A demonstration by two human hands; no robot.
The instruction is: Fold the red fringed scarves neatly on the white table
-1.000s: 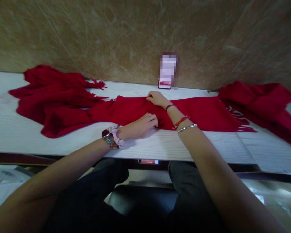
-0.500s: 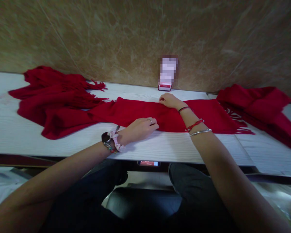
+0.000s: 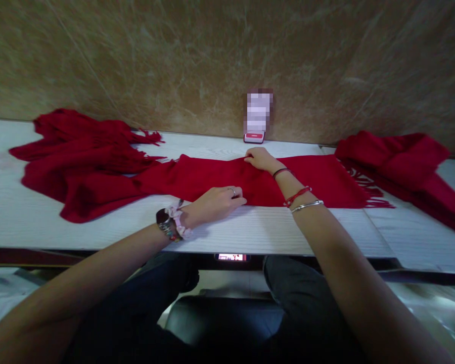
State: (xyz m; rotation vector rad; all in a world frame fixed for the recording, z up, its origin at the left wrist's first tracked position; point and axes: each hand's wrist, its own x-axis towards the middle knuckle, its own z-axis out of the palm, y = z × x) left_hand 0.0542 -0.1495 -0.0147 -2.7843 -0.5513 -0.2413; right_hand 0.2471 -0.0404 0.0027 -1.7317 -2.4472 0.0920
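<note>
A red scarf (image 3: 314, 177) lies lengthwise on the white wood-grain table, its fringe at the right end and its left part running into a rumpled heap. My left hand (image 3: 220, 202), with a ring on one finger, has its fingers closed on the scarf's near edge. Across from it, my right hand (image 3: 261, 157) pinches the far edge, fingers curled in. Between the two hands the cloth lies fairly flat. The fingertips of both hands are partly hidden.
More bunched red cloth with fringe (image 3: 76, 136) lies at the left, and another folded red scarf (image 3: 394, 156) at the right. A phone (image 3: 256, 119) with a blurred screen leans on the marble wall (image 3: 167, 60). A second lit screen (image 3: 231, 257) shows below the table's front edge.
The whole view has shifted slightly. Both hands keep nearly the same places on the scarf's edges, and the cloth looks much the same.
</note>
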